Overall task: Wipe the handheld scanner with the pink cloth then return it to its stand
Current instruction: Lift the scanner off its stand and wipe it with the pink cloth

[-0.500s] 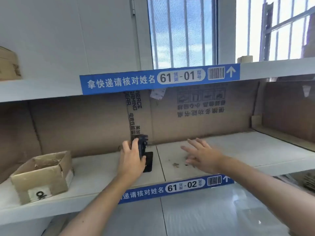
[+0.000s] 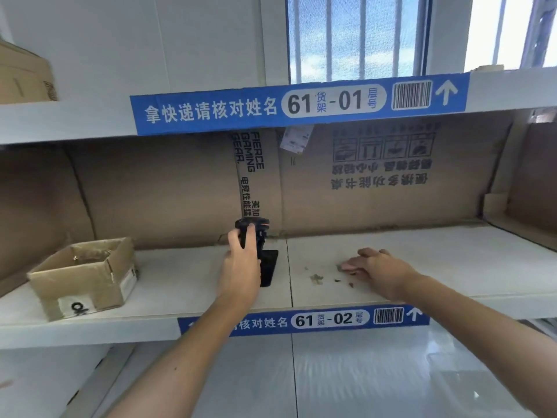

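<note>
The black handheld scanner (image 2: 256, 232) stands upright over its black stand (image 2: 269, 267) at the middle of the white shelf (image 2: 187, 279). My left hand (image 2: 241, 267) grips the scanner's handle from the left, thumb up beside its head. Whether the scanner sits in the stand or is held just above it, I cannot tell. To the right, my right hand (image 2: 376, 268) lies flat on the shelf, palm down with fingers straight and pointing left, holding nothing. No pink cloth is in view.
An open cardboard box (image 2: 87, 276) sits at the shelf's left. Small bits of debris (image 2: 316, 279) lie between my hands. Brown cardboard (image 2: 391, 182) lines the back wall. An upper shelf (image 2: 60, 122) hangs overhead, with a box (image 2: 24, 76) at its left.
My right hand has come down from hovering with spread fingers and now lies flat on the shelf. My left hand keeps its grip on the scanner at the stand.
</note>
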Motion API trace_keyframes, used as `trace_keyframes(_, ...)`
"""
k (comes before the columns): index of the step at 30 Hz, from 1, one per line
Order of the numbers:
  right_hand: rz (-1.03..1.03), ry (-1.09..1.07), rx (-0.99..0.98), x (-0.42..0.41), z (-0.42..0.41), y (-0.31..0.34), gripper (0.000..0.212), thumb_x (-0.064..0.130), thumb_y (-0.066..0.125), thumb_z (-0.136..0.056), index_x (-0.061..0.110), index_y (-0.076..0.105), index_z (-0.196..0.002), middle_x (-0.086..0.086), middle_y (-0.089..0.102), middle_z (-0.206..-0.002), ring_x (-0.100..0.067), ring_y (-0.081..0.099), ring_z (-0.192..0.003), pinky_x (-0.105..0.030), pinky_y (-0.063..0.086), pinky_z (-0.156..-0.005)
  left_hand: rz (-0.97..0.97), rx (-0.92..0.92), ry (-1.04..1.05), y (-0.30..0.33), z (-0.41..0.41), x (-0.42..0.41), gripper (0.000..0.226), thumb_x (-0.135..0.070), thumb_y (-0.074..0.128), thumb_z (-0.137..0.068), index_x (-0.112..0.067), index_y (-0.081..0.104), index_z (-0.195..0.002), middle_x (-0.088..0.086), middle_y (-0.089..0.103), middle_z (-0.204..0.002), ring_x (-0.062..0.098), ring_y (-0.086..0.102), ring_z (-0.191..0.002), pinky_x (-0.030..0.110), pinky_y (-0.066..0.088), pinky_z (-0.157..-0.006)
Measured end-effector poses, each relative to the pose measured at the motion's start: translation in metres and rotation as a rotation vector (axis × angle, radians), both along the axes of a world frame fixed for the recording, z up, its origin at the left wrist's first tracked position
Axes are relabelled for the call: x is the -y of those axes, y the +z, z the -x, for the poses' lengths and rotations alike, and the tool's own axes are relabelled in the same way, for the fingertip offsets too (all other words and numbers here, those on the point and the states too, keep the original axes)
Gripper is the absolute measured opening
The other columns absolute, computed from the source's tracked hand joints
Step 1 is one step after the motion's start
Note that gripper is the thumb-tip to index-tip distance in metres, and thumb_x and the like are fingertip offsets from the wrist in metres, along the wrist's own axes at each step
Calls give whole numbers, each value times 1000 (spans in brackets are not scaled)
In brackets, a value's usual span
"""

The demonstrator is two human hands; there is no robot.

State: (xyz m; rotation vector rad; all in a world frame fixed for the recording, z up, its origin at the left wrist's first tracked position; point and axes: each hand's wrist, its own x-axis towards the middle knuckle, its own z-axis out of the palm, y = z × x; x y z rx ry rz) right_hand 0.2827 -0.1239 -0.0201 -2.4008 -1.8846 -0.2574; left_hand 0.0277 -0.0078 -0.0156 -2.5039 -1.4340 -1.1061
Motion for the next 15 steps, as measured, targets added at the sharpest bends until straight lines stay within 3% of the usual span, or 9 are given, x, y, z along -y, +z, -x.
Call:
trace_keyframes(10,1,71,239,-6,3,0,47,-5,46,-94,15,51,-136,-6,49,-137,-28,46,-118,-36,48,-96,-66,46,-37,1,5,-11,85,11,66,-80,-22,31,-150,7,36,-144,32,63,-92,41,58,-70)
trace_keyframes(15,-80,145,260,-6,7,5,48,-5,51,-92,17,54,-134,-5,47,-141,-27,46,-117,-36,46,-98,-223,-18,-101,3,19,-18,83,15,64,-79,-18,36,-150,7,43,-142,30,59,-98,43,57,-70)
